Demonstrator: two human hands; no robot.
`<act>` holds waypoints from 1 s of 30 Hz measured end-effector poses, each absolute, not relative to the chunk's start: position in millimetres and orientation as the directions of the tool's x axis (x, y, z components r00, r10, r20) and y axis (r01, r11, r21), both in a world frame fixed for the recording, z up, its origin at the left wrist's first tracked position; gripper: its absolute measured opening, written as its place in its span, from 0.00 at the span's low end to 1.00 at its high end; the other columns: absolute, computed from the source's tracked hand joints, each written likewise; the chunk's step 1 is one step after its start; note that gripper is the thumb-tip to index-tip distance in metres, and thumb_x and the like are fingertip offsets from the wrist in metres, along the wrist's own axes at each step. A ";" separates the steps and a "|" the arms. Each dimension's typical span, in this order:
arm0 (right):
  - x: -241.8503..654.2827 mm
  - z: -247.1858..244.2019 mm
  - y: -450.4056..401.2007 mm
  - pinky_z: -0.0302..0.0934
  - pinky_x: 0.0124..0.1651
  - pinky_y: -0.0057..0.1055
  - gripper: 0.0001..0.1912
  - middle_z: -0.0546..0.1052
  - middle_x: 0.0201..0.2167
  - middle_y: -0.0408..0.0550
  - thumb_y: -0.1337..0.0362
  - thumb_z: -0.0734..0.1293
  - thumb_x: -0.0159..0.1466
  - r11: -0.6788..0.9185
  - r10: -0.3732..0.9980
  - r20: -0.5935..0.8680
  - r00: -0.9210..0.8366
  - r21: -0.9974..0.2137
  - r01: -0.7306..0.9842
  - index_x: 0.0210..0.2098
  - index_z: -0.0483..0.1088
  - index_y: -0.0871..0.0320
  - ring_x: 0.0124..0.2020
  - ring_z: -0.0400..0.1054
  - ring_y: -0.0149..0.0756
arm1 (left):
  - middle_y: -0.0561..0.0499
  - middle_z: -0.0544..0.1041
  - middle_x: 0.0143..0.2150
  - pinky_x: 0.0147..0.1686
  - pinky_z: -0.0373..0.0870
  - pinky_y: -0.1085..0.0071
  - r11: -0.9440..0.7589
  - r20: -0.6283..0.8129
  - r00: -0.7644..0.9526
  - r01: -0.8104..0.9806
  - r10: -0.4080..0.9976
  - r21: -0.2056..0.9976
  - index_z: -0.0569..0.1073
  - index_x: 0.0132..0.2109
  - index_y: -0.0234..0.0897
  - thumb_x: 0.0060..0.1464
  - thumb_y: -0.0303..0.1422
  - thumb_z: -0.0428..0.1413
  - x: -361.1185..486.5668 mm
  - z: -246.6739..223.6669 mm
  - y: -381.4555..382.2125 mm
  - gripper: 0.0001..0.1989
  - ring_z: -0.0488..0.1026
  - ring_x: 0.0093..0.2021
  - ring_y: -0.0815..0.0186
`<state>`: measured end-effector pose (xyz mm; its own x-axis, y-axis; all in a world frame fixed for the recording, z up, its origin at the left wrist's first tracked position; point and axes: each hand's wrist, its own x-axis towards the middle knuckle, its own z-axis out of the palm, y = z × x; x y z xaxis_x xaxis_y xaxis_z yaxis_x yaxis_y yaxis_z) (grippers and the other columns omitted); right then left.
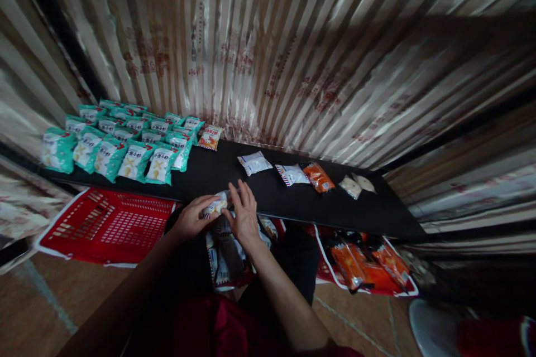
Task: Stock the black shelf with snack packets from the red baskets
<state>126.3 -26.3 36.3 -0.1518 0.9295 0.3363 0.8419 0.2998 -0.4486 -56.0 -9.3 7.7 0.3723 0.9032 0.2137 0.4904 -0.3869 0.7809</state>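
I see the left hand (194, 217) pinching a snack packet (214, 206) at the person's (228, 326) twelve o'clock; whether the extended right hand (244, 215) grips, I can't tell; a loose pinch could drop it

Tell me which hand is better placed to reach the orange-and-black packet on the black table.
Probably the right hand: it is nearer the orange-and-black packet, which lies to its right on the black table. The left hand is farther away, holding the small packet.
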 end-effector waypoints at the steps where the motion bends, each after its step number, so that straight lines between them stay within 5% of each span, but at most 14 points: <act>1: 127.8 41.3 -25.2 0.44 0.62 0.50 0.33 0.49 0.65 0.55 0.68 0.64 0.58 0.353 0.916 0.332 -0.226 -0.395 0.848 0.62 0.53 0.54 0.66 0.38 0.48 | 0.46 0.71 0.54 0.57 0.61 0.63 -0.389 0.206 0.386 0.490 0.899 0.780 0.70 0.54 0.40 0.54 0.44 0.51 -57.5 11.2 -8.2 0.22 0.67 0.55 0.60; 5: 131.5 60.9 -19.6 0.45 0.62 0.49 0.31 0.54 0.64 0.54 0.68 0.63 0.60 0.503 0.864 0.244 -0.442 -0.351 0.790 0.61 0.55 0.55 0.67 0.36 0.46 | 0.47 0.72 0.54 0.55 0.62 0.65 -0.400 0.166 0.462 0.471 0.871 0.786 0.69 0.55 0.40 0.54 0.44 0.52 -64.7 26.4 -3.9 0.23 0.68 0.53 0.61; 9: 133.3 69.7 -17.7 0.50 0.60 0.42 0.28 0.63 0.59 0.53 0.62 0.61 0.63 0.526 0.836 0.133 -0.532 -0.471 0.708 0.62 0.54 0.55 0.63 0.51 0.42 | 0.47 0.73 0.53 0.53 0.64 0.66 -0.369 0.110 0.490 0.472 0.865 0.801 0.69 0.55 0.40 0.52 0.44 0.53 -70.3 36.7 -0.5 0.24 0.69 0.52 0.60; 15: 134.3 60.1 -20.7 0.56 0.53 0.40 0.25 0.72 0.50 0.54 0.59 0.62 0.62 0.381 0.906 0.089 -0.413 -0.596 0.706 0.59 0.60 0.55 0.50 0.65 0.43 | 0.48 0.74 0.52 0.50 0.65 0.67 -0.273 0.026 0.524 0.401 0.851 0.874 0.68 0.55 0.40 0.50 0.43 0.55 -70.3 46.8 4.7 0.25 0.71 0.50 0.59; 21: 133.7 52.9 -25.2 0.59 0.46 0.33 0.19 0.75 0.44 0.49 0.58 0.60 0.63 0.227 0.952 0.062 -0.299 -0.800 0.555 0.52 0.67 0.55 0.43 0.69 0.40 | 0.47 0.76 0.47 0.45 0.68 0.68 -0.076 -0.033 0.505 0.193 0.862 0.978 0.71 0.51 0.36 0.48 0.42 0.57 -71.5 53.4 13.7 0.23 0.72 0.46 0.59; 30: 127.5 31.0 -27.5 0.60 0.40 0.30 0.18 0.77 0.35 0.45 0.53 0.62 0.60 0.003 0.990 -0.049 -0.130 -0.927 0.375 0.45 0.70 0.56 0.36 0.69 0.38 | 0.47 0.77 0.41 0.39 0.68 0.69 0.133 -0.148 0.387 0.065 0.910 0.989 0.73 0.47 0.34 0.45 0.44 0.59 -72.1 42.1 20.6 0.24 0.73 0.39 0.61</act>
<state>127.5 -27.5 31.0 -0.1301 0.9903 -0.0490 0.3750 0.0034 -0.9270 -72.1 20.6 42.1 0.3869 0.9101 -0.1483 0.0651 0.1334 0.9889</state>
